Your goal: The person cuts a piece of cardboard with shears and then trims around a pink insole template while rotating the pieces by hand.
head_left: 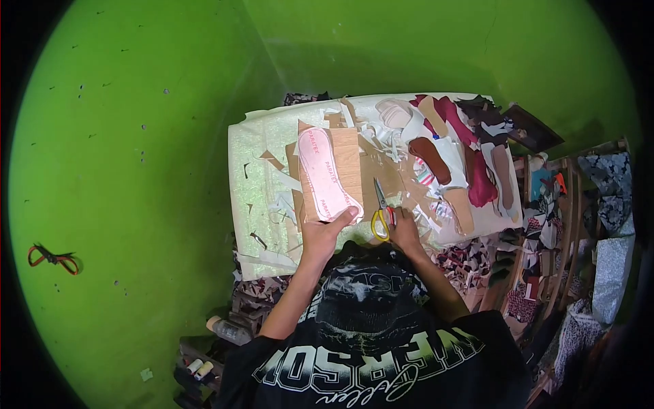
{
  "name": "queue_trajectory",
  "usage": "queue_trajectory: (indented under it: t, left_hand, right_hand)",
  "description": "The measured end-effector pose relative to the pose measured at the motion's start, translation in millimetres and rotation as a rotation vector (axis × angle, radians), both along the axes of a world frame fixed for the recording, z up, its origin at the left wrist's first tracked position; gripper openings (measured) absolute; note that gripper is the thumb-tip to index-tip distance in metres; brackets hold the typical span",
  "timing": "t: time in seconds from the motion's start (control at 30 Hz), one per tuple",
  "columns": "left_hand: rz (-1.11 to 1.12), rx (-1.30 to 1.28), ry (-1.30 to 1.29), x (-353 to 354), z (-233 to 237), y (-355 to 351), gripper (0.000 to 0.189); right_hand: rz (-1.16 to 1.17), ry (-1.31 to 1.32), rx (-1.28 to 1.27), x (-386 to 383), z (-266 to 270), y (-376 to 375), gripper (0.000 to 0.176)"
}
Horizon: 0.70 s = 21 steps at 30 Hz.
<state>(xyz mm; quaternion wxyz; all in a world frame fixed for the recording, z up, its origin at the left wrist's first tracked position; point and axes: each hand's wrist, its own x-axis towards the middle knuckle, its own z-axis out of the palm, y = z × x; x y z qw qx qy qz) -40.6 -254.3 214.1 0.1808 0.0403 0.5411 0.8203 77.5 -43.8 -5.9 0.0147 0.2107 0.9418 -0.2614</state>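
My left hand [321,236] grips the lower end of a pink insole-shaped piece [320,170] printed "PARATEK", thumb on top. The piece lies over a wood-grain sheet [349,150], whose edges show on both sides of it. Just to the right, my right hand [406,233] has its fingers closed at the yellow-and-black handles of a pair of scissors [380,213]. The blades point away from me, slightly apart from the sheet. How the fingers sit in the handle loops is partly hidden.
Offcuts and white scraps [283,204] litter the pale-covered table [240,150]. Brown sole-shaped pieces [430,162] and dark red pieces [482,180] lie at the right. A wooden rack [569,225] with fabric stands beyond, and a green wall [157,191] rises at left.
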Motion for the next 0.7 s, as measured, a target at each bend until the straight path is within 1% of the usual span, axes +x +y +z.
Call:
queue_trajectory:
  t: [0.07,0.17,0.27,0.37,0.47,0.5,0.6,0.63,0.7]
  left_hand:
    - [-0.011,0.043,-0.022,-1,1,-3,0.046]
    - [-0.002,0.130,-0.078,1,13,-2,0.048]
    - [-0.027,0.165,-0.115,-1,23,-4,0.052]
    - [-0.025,0.162,-0.091,-3,27,-7,0.054]
    - [0.000,0.174,-0.087,-4,32,-8,0.054]
    - [0.008,0.182,-0.094,-4,33,-8,0.054]
    - [0.004,0.187,-0.082,-5,31,-11,0.054]
    - [-0.003,0.189,-0.097,-5,32,-12,0.055]
    - [-0.014,0.200,-0.125,-6,36,-14,0.056]
  right_hand:
    - [0.011,0.020,0.100,1,3,0,0.046]
    - [-0.049,-0.156,0.005,-8,3,4,0.048]
    - [0.104,-0.232,0.237,-18,4,4,0.049]
    - [-0.145,-0.270,-0.072,-28,4,-4,0.048]
    - [-0.071,-0.298,-0.009,-27,-10,-3,0.046]
    - [-0.070,-0.340,-0.044,-32,-5,-1,0.051]
    - [-0.016,-0.344,-0.047,-30,10,-5,0.058]
    - [-0.029,-0.344,-0.085,-28,2,-5,0.063]
    - [-0.051,-0.354,-0.122,-28,0,-5,0.064]
